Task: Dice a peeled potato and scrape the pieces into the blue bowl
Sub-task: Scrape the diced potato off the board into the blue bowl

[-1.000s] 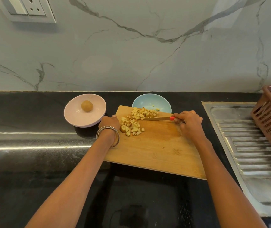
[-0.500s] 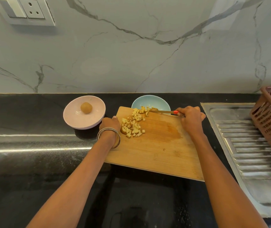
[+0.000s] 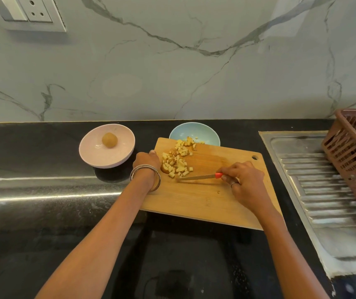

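Gripping the knife [image 3: 198, 177] by its red handle, right hand [image 3: 245, 182] sets blade below the potato pieces [image 3: 176, 161].
Left hand [image 3: 146, 159] steadies the cutting board [image 3: 207, 197], grip hidden; blue bowl [image 3: 194, 133] waits upper centre to catch scrapings.

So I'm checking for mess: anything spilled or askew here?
Nothing spilled. The board sits at an angle, its far edge over the blue bowl, apparently for scraping. The dice lie on the board or in the bowl.

Two bowls: one pale blue ceramic bowl [image 3: 203, 131] at 12 o'clock of one rectangular wooden cutting board [image 3: 211, 197], one pink round bowl [image 3: 90, 152] at 10 o'clock. One red-handled knife [image 3: 198, 177]. One whole round potato [image 3: 109, 140]. Two hands.
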